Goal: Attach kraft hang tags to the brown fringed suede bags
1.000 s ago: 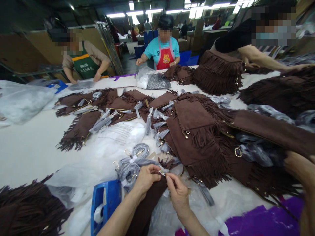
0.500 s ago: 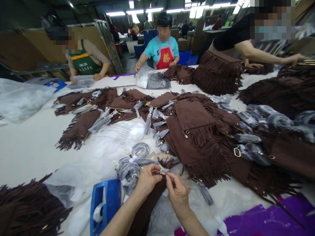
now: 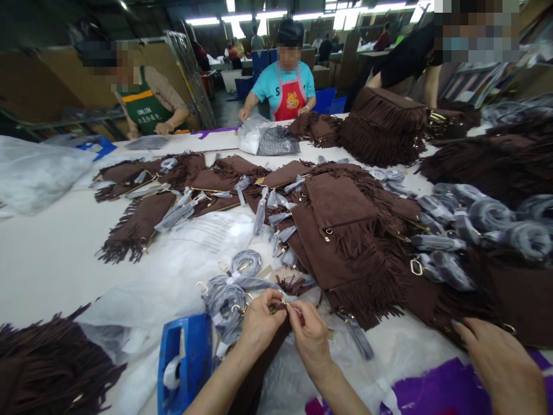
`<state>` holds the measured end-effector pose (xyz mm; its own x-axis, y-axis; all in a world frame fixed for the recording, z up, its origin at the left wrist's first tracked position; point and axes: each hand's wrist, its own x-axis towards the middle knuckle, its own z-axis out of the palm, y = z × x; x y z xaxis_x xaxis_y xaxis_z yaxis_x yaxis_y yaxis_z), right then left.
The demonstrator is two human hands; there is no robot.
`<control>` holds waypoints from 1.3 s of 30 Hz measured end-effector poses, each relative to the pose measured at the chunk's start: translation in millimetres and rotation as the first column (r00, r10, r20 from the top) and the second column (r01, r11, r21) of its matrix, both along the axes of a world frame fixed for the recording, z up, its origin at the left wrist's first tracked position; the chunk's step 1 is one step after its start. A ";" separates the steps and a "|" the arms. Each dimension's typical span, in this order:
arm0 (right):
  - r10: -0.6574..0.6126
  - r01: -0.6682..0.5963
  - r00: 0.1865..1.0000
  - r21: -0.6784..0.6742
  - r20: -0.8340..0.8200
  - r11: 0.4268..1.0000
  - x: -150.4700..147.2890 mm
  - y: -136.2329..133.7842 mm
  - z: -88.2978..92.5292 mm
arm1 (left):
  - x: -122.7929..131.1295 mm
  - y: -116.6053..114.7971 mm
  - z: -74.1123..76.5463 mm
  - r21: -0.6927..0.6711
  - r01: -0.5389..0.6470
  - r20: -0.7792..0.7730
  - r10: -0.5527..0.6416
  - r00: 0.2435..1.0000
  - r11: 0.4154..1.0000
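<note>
My left hand (image 3: pixel 259 323) and my right hand (image 3: pixel 310 336) meet near the table's front edge, both pinched on a small gold metal clasp (image 3: pixel 283 304) of a brown suede bag (image 3: pixel 263 357) that lies under them. The clasp is mostly hidden by my fingertips. Just left of my hands lies a bundle of wrapped grey straps (image 3: pixel 227 300) with gold hooks. A blue tape dispenser (image 3: pixel 184 360) stands by my left forearm.
Brown fringed bags (image 3: pixel 345 230) cover the white table (image 3: pixel 47 259), with more stacked at the back right (image 3: pixel 382 129). Another person's hand (image 3: pixel 496 363) rests at the lower right on purple cloth (image 3: pixel 436 392). Three people work along the far side. Clear plastic bags (image 3: pixel 38 173) lie left.
My hands stay pinched at the clasp, shifting slightly. Another person's hand has come in at the lower right. The person at the far right has drawn their arm back from the bags.
</note>
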<state>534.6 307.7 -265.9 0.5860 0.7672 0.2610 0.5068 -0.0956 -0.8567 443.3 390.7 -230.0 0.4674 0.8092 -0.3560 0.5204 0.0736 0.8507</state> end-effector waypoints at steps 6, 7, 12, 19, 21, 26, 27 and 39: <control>0.015 -0.015 0.999 -0.022 -0.035 1.000 4.0 -0.6 4.5 | 0.0 -3.4 13.1 0.013 0.009 0.002 -0.009 1.000 1.000; 0.018 -0.019 0.999 -0.028 -0.047 0.999 4.7 -0.9 5.4 | -0.5 -2.9 13.2 -0.014 -0.003 0.026 0.003 1.000 1.000; 0.014 -0.022 0.992 -0.064 -0.125 0.998 8.0 -1.0 8.3 | -0.3 3.9 3.6 -0.156 -0.060 0.077 0.073 0.994 0.986; 0.029 -0.056 0.973 -0.113 -0.230 0.992 10.5 -3.7 1.9 | 4.0 7.3 2.6 -0.311 -0.061 0.107 0.098 0.989 0.949; 0.035 -0.066 0.967 -0.120 -0.251 0.991 10.1 -6.5 0.0 | 4.0 4.8 3.8 -0.330 -0.046 0.125 0.092 0.988 0.943; 0.037 -0.082 0.956 -0.144 -0.292 0.986 10.2 -12.8 -4.7 | 3.9 0.2 -3.0 -0.331 0.010 0.116 0.030 0.993 0.943; 0.041 -0.086 0.954 -0.143 -0.297 0.986 10.4 -13.5 -6.0 | 3.8 0.2 -5.1 -0.320 0.022 0.107 0.013 0.994 0.947; 0.053 -0.095 0.959 -0.140 -0.278 0.986 11.6 -15.0 -15.8 | 7.7 4.5 -0.2 -0.055 0.230 -0.101 -0.234 0.967 0.972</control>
<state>546.2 292.7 -281.6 0.5585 0.8292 -0.0223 0.2668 -0.2050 -0.9417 451.0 395.2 -230.3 0.5985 0.6661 -0.4451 0.6142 -0.0249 0.7887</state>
